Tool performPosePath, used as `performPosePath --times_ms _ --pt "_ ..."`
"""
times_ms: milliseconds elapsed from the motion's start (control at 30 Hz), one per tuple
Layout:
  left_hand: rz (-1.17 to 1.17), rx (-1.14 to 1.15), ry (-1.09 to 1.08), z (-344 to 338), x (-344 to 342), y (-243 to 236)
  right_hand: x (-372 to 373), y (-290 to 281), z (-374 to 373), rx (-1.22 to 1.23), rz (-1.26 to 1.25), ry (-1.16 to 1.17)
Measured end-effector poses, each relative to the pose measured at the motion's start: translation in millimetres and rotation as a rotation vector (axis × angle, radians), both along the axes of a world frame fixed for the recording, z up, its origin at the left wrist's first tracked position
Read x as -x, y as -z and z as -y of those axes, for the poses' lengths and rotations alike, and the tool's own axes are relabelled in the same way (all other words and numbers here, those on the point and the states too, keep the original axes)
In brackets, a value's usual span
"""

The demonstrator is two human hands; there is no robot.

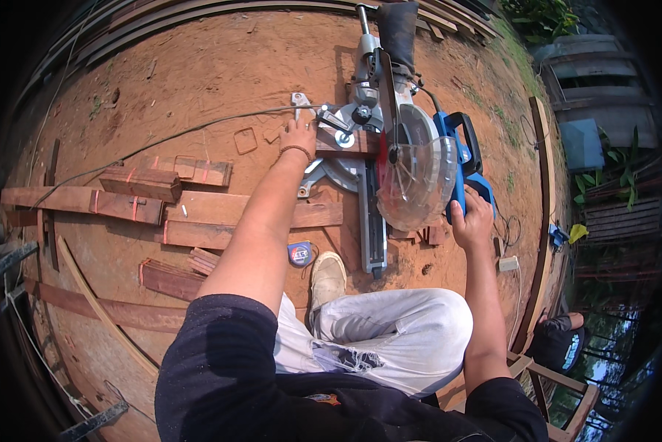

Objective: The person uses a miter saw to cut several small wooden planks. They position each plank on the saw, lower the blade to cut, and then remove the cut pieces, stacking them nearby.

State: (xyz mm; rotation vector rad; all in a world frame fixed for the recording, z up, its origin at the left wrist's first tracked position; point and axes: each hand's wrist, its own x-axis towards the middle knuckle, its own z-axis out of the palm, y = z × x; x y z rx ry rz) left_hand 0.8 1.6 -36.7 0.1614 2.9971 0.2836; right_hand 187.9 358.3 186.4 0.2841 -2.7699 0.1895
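A mitre saw point(412, 158) with a clear blade guard and a blue motor housing stands on the dirt before me. My right hand point(475, 219) is wrapped round its blue handle point(458, 197). A dark reddish-brown wood block point(359, 143) lies across the saw's base, with a clamp foot point(344, 138) on top. At the block's left end, my left hand point(298, 137) grips it, partly hiding that end; a beaded bracelet circles the wrist. The round blade point(394, 151) is beside the block's right end; whether they touch I cannot tell.
Cut boards point(206, 208) and stacked blocks point(141, 183) lie left of the saw. A tape measure point(300, 253) sits near my shoe point(328, 278). A cable point(191, 131) runs over the ground to the saw. Another person point(559, 342) is at the lower right, beside a wooden frame point(567, 379).
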Motion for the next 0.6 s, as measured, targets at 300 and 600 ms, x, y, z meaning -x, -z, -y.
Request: performPosePath --times_ms 300,600 --pt "-0.002 0.013 0.011 1.4 -1.7 -1.2 -0.7 0.5 1.7 -0.032 0.02 0.022" --pt "-0.022 -0.037 -0.004 0.9 -1.4 2.4 3.3 6.3 -1.8 -0.025 0.05 0.024"
